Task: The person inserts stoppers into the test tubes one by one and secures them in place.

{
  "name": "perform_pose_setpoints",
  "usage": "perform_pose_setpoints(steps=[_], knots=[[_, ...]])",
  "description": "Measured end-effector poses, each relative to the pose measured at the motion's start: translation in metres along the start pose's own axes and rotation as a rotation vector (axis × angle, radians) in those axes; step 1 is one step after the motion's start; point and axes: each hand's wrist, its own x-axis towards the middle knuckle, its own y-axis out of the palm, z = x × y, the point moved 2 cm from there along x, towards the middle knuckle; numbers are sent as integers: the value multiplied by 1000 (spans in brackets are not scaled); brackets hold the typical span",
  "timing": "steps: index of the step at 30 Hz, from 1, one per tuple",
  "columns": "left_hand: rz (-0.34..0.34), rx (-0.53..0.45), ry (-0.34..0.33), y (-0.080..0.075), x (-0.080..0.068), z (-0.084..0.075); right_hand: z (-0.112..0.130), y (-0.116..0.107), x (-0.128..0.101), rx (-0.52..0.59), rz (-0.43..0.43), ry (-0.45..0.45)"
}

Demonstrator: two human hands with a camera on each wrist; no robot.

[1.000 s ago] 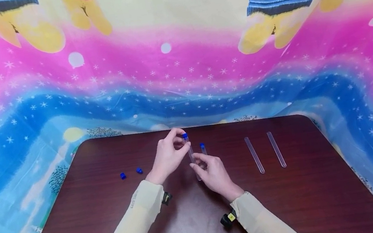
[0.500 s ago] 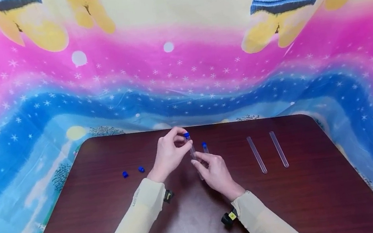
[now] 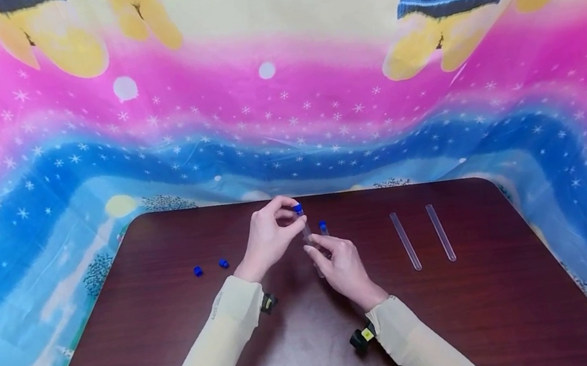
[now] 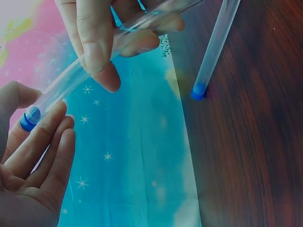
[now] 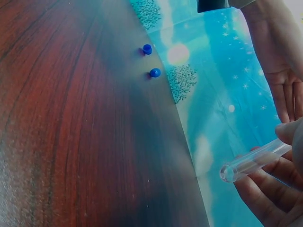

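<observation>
"What are the two hands up to?"

"The left hand (image 3: 272, 237) pinches the blue cap (image 4: 28, 120) at one end of a clear test tube (image 4: 66, 82), thumb on one side, fingers on the other. The right hand (image 3: 346, 267) grips that same tube farther along its body."

"And where does it sit in the head view?"

"Near the middle of the frame, capped end uppermost, leaning a little. In the right wrist view its rounded end points toward the lower middle."

"Is the cap fully in?"

"It looks fitted into the mouth, but fingertips cover part of it, so I can't say how far."

"What else is on the worktop (image 3: 309, 353)?"

"A second capped tube (image 4: 214, 49) lies just beyond the right hand, at the upper right of the left wrist view. Right of centre in the head view lie a bare tube (image 3: 405, 242) and another bare tube (image 3: 441, 233), apart and nearly parallel. Left of centre are a loose cap (image 3: 198, 271) and, near it, another loose cap (image 3: 223, 263)."

"Behind?"

"A snowflake-patterned cloth (image 3: 237, 115) across the upper frame."
</observation>
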Motion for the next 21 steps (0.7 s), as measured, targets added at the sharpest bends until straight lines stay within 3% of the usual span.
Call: perform_pose_setpoints(steps=[10, 21], knots=[[24, 3, -48, 0, 0, 4, 0, 2, -1, 42, 34, 44], [18, -23, -74, 1, -2, 6, -1, 3, 1, -21, 7, -16]])
